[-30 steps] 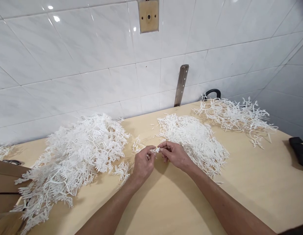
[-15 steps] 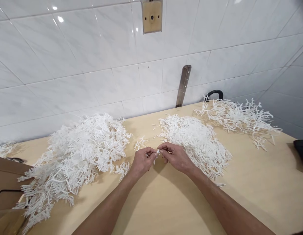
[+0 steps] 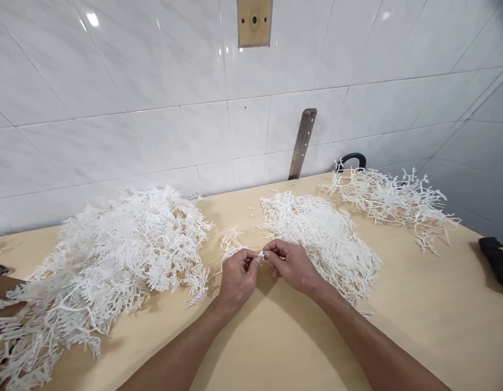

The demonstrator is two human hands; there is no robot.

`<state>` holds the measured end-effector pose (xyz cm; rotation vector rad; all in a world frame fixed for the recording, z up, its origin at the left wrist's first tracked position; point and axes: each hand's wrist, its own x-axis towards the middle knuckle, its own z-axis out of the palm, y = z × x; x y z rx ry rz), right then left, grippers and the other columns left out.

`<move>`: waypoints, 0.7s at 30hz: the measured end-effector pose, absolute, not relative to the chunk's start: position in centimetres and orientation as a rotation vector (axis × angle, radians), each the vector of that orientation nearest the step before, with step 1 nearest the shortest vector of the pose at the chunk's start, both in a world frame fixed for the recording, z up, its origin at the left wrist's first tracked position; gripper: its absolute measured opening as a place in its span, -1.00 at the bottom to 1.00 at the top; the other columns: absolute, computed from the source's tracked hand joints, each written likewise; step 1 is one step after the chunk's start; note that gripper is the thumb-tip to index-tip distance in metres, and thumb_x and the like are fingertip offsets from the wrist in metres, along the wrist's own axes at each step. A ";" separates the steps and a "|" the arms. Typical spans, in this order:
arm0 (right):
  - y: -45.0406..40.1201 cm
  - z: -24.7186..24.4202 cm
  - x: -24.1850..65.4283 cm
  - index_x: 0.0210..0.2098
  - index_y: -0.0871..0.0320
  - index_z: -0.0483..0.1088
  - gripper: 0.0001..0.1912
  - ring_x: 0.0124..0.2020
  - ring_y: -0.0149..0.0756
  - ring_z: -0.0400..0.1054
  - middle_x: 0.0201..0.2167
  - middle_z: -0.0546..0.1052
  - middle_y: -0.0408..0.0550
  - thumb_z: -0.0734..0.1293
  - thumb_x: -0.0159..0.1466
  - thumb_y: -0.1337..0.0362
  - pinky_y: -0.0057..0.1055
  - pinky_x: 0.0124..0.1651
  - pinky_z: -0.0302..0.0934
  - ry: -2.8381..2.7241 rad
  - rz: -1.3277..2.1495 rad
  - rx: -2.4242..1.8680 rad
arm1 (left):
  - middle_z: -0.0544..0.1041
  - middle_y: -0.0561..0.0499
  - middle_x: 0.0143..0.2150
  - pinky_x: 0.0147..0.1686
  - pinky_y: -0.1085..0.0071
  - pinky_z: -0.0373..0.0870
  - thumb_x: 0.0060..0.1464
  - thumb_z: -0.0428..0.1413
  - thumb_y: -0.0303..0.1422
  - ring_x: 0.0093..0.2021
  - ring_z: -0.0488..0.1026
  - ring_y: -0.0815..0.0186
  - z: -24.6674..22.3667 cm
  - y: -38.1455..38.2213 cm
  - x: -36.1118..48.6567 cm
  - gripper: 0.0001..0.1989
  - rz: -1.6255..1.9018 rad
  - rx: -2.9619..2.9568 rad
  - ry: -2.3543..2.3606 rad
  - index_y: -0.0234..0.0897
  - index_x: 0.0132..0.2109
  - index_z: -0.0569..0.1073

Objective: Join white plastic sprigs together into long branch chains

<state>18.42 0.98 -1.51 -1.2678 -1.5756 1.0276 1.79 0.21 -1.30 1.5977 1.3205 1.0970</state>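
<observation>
Between my fingertips is a small white plastic piece (image 3: 261, 254), mostly hidden by the fingers. My left hand (image 3: 239, 275) is closed in a pinch on its left side, while the thumb and forefinger of my right hand (image 3: 294, 265) pinch it from the right. A few thin white branched plastic sprues (image 3: 231, 243) lie just behind my left hand. Close behind my right hand is a heap of small white plastic sticks (image 3: 322, 231). To the left spreads a large pile of white branched plastic sprues (image 3: 129, 250).
Barer, tangled white sprue runners (image 3: 392, 198) lie at the back right of the wooden table (image 3: 259, 347). A metal strip (image 3: 303, 144) leans against the tiled wall. Behind the runners shows a black curved handle (image 3: 352, 158). A black object (image 3: 497, 260) sits at the right edge.
My view has shifted slightly. My left hand has turned a little, and a white strand now shows beside it. Both hands stay pinched together at the same spot.
</observation>
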 end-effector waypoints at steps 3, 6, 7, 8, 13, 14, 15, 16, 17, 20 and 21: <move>0.9 -1.4 18.6 -0.28 0.07 0.45 -0.80 -0.61 -0.35 0.37 -0.49 0.52 -0.13 0.28 0.31 0.10 -0.37 -0.50 0.32 -1.603 1.011 -1.243 | 0.53 0.02 -0.43 -0.45 0.48 0.28 0.10 0.12 -0.23 -0.49 0.36 0.37 -1.5 0.3 1.7 -0.81 1.115 1.618 1.315 -0.26 -0.33 0.51; 0.9 -1.1 18.7 -0.30 0.07 0.46 -0.79 -0.56 -0.32 0.39 -0.46 0.53 -0.11 0.27 0.32 0.11 -0.37 -0.47 0.32 -1.662 0.930 -1.257 | 0.51 0.03 -0.45 -0.46 0.48 0.27 0.11 0.11 -0.24 -0.49 0.35 0.38 -1.6 0.4 1.7 -0.81 1.119 1.628 1.305 -0.26 -0.34 0.50; 0.9 -1.0 18.7 -0.32 0.07 0.47 -0.79 -0.53 -0.30 0.41 -0.47 0.53 -0.10 0.27 0.32 0.11 -0.37 -0.47 0.31 -1.685 0.890 -1.270 | 0.50 0.03 -0.46 -0.46 0.48 0.27 0.10 0.11 -0.24 -0.50 0.34 0.38 -1.6 0.4 1.7 -0.81 1.120 1.623 1.303 -0.26 -0.35 0.49; 0.9 -0.9 18.7 -0.33 0.07 0.48 -0.79 -0.51 -0.28 0.41 -0.48 0.54 -0.10 0.27 0.31 0.12 -0.37 -0.46 0.30 -1.706 0.845 -1.283 | 0.50 0.03 -0.46 -0.47 0.48 0.27 0.10 0.11 -0.24 -0.50 0.34 0.38 -1.6 0.4 1.7 -0.81 1.121 1.616 1.298 -0.26 -0.35 0.49; 0.9 -0.7 18.5 -0.34 0.06 0.49 -0.82 -0.45 -0.24 0.42 -0.48 0.54 -0.09 0.26 0.31 0.20 -0.36 -0.44 0.24 -1.768 0.665 -1.268 | 0.48 0.04 -0.49 -0.47 0.48 0.25 0.10 0.11 -0.21 -0.50 0.34 0.38 -1.2 0.3 1.8 -0.78 1.087 1.591 1.233 -0.27 -0.35 0.51; 0.9 -0.8 18.4 -0.34 0.06 0.48 -0.83 -0.45 -0.24 0.41 -0.47 0.54 -0.09 0.26 0.30 0.22 -0.36 -0.42 0.23 -1.774 0.635 -1.252 | 0.46 0.05 -0.51 -0.47 0.48 0.25 0.11 0.10 -0.21 -0.51 0.33 0.39 -1.1 0.3 1.8 -0.77 1.071 1.589 1.217 -0.28 -0.36 0.50; 0.9 -0.8 18.4 -0.34 0.06 0.47 -0.84 -0.44 -0.25 0.40 -0.46 0.55 -0.09 0.26 0.30 0.24 -0.36 -0.41 0.23 -1.781 0.605 -1.238 | 0.43 0.07 -0.53 -0.47 0.49 0.24 0.12 0.09 -0.20 -0.52 0.32 0.40 -1.0 0.4 1.8 -0.76 1.056 1.589 1.205 -0.28 -0.36 0.49; 0.8 -0.9 18.4 -0.34 0.06 0.45 -0.85 -0.44 -0.26 0.40 -0.45 0.54 -0.10 0.26 0.30 0.26 -0.36 -0.39 0.22 -1.792 0.572 -1.228 | 0.41 0.08 -0.54 -0.48 0.49 0.23 0.12 0.08 -0.20 -0.53 0.31 0.40 -1.0 0.4 1.8 -0.76 1.043 1.594 1.197 -0.28 -0.37 0.48; 0.8 -0.9 18.4 -0.34 0.07 0.44 -0.86 -0.44 -0.27 0.39 -0.44 0.54 -0.10 0.25 0.31 0.28 -0.36 -0.38 0.22 -1.810 0.536 -1.222 | 0.40 0.09 -0.54 -0.47 0.49 0.22 0.12 0.08 -0.20 -0.52 0.30 0.41 -0.9 0.5 1.7 -0.76 1.033 1.603 1.192 -0.28 -0.38 0.47; 0.7 -1.1 18.3 -0.32 0.08 0.40 -0.85 -0.40 -0.27 0.39 -0.40 0.54 -0.08 0.21 0.33 0.33 -0.35 -0.32 0.22 -1.905 0.405 -1.210 | 0.38 0.10 -0.52 -0.49 0.50 0.16 0.09 0.08 -0.21 -0.51 0.25 0.42 -0.9 0.8 1.5 -0.76 1.003 1.619 1.178 -0.28 -0.41 0.42; 0.7 -1.3 18.2 -0.31 0.08 0.39 -0.84 -0.38 -0.26 0.40 -0.39 0.54 -0.06 0.19 0.34 0.34 -0.35 -0.30 0.22 -1.941 0.356 -1.211 | 0.36 0.11 -0.53 -0.49 0.50 0.15 0.09 0.07 -0.20 -0.51 0.24 0.42 -0.9 0.9 1.4 -0.76 0.985 1.613 1.169 -0.28 -0.42 0.40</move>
